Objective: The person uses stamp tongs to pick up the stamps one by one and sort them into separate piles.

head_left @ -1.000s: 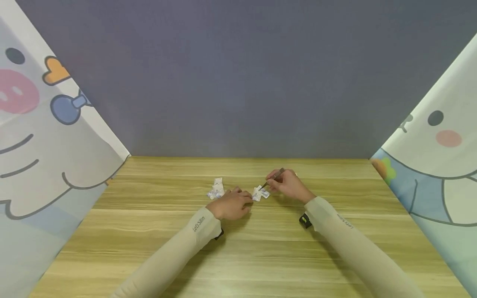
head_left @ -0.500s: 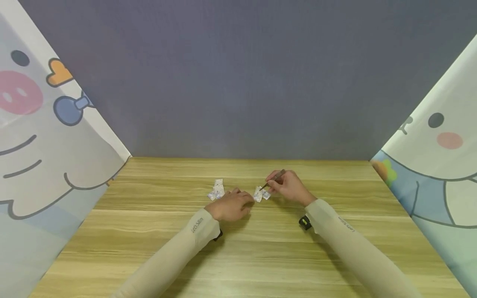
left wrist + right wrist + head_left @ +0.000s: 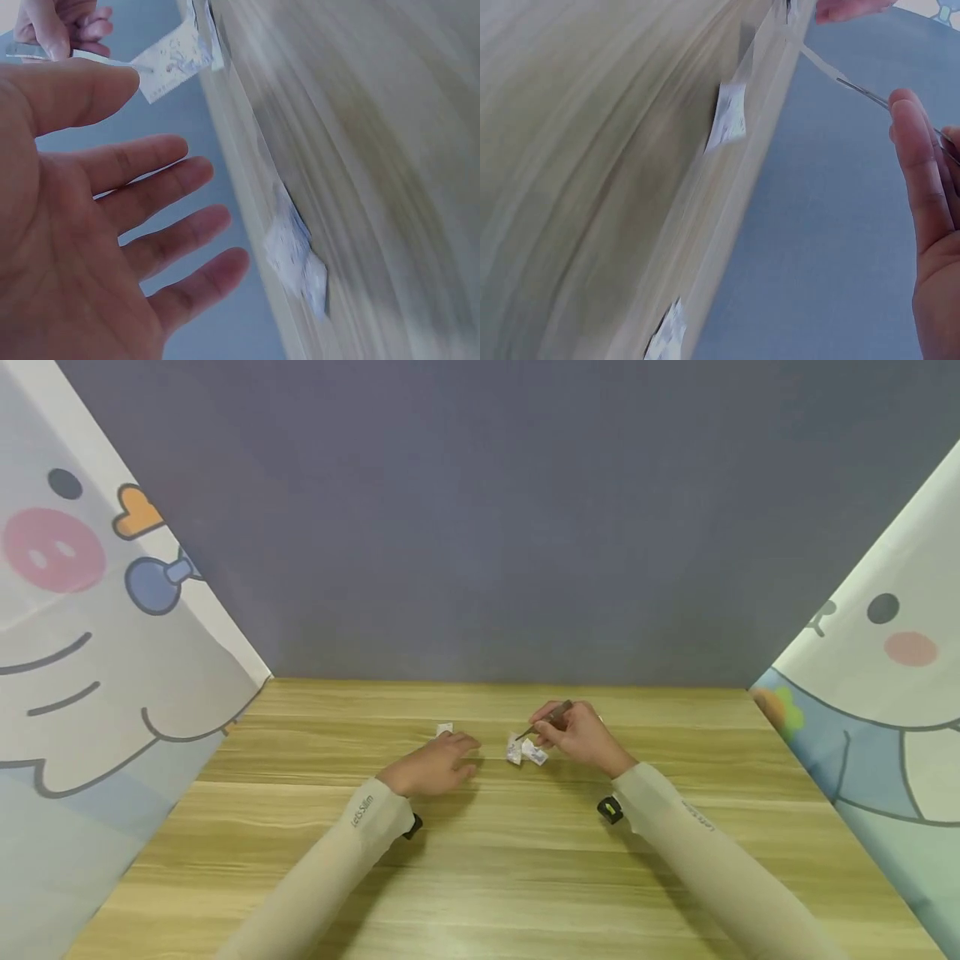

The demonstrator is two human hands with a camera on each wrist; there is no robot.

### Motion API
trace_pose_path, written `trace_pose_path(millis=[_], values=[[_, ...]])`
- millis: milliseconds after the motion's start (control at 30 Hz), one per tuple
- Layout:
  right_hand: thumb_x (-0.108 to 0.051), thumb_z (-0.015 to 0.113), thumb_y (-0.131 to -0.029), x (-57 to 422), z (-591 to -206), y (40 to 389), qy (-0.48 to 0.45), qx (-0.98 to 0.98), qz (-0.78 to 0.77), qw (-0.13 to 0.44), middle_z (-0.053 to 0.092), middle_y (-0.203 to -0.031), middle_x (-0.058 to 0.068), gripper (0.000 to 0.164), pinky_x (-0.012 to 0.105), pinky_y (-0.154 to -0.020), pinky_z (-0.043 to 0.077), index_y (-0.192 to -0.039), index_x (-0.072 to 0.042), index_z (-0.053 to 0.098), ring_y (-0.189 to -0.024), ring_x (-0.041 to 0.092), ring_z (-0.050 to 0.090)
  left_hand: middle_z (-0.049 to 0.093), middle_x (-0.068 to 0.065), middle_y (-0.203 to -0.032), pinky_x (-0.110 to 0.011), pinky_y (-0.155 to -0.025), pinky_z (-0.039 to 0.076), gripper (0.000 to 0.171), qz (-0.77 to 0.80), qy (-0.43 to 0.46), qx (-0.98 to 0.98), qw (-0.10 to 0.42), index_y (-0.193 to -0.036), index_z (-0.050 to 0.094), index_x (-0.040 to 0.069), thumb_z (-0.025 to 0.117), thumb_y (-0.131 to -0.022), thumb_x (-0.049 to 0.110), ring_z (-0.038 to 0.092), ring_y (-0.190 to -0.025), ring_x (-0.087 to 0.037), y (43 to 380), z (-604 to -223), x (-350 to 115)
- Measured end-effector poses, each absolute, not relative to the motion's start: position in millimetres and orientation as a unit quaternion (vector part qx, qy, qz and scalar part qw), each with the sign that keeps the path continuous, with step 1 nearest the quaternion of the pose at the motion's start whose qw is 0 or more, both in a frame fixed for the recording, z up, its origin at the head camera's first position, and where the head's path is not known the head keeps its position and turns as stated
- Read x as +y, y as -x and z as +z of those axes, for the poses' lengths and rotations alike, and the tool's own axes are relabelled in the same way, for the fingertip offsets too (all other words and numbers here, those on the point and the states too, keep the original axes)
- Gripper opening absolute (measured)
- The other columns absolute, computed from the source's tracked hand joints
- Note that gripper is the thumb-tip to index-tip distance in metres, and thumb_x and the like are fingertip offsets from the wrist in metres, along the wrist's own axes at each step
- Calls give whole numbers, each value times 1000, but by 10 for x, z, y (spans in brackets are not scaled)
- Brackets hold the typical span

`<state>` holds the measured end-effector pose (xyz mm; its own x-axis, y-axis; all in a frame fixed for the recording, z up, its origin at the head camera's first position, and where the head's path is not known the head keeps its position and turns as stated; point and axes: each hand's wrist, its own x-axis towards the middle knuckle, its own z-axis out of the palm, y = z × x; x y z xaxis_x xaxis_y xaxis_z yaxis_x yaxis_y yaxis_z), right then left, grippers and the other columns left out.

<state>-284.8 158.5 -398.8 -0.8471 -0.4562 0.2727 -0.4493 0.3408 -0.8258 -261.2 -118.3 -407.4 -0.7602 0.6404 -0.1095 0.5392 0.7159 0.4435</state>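
My right hand (image 3: pixel 581 739) pinches dark, slender tweezers (image 3: pixel 545 720). Their tips grip a small white packet with bluish print (image 3: pixel 513 749), which hangs raised off the table in the left wrist view. Just right of it, a second printed packet (image 3: pixel 535 752) lies on the wood; the right wrist view shows it lying by itself. To the left, my left hand (image 3: pixel 431 766) hovers palm down with fingers spread and holds nothing. Behind that hand a packet (image 3: pixel 445 727) peeks out, and more packets (image 3: pixel 296 255) lie on the table below it in the left wrist view.
The wood-grain table (image 3: pixel 487 877) runs back to a grey panel (image 3: pixel 487 527). Printed cartoon panels (image 3: pixel 67 693) slant along both sides. Another packet (image 3: pixel 667 337) lies at the bottom of the right wrist view.
The tweezers have lifted a packet off the right group and moved slightly left. My left hand has drawn left from beside that group, its fingers spreading, and now covers most of the left group.
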Motion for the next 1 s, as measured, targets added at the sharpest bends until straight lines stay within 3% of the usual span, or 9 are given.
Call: trace_pose_path(millis=[267, 433, 633, 867, 1000], values=[[-8, 60, -93, 1299, -4011, 2876, 297, 811, -503, 11, 69, -82, 14, 15, 40, -59, 56, -100, 3, 67, -67, 28, 68, 34, -15, -147, -50, -109, 21, 48, 225, -276, 925, 131, -142, 40, 5, 48, -100, 26, 21, -138, -36, 2579, -4110, -1470], [-10, 60, -94, 1138, -4042, 2965, 310, 808, -501, 2, 68, -88, 10, 15, 43, -61, 56, -98, 1, 69, -67, 25, 67, 34, -18, -147, -50, -108, 24, 51, 226, -257, 932, 118, -142, 41, 4, 51, -98, 28, 24, -136, -35, 2591, -4085, -1562], [-8, 59, -94, 923, -4037, 3071, 306, 784, -539, 27, 65, -99, 16, 18, 48, -64, 55, -100, 7, 67, -72, 35, 66, 37, -18, -145, -51, -107, 25, 50, 235, -248, 933, 109, -141, 41, 2, 51, -98, 26, 28, -134, -35, 2630, -4070, -1624], [-8, 59, -94, 692, -4090, 3177, 298, 774, -556, 59, 64, -96, 15, 17, 47, -66, 55, -100, 6, 66, -76, 42, 65, 39, -16, -143, -51, -107, 25, 46, 233, -240, 936, 108, -138, 44, 1, 50, -99, 24, 29, -134, -35, 2629, -4056, -1671], [-6, 59, -94, 642, -4139, 3199, 292, 783, -544, 77, 63, -94, 21, 20, 47, -67, 55, -102, 11, 64, -77, 42, 65, 39, -17, -143, -52, -107, 25, 46, 237, -246, 934, 101, -138, 45, 0, 50, -99, 23, 29, -133, -36, 2622, -4051, -1668]])
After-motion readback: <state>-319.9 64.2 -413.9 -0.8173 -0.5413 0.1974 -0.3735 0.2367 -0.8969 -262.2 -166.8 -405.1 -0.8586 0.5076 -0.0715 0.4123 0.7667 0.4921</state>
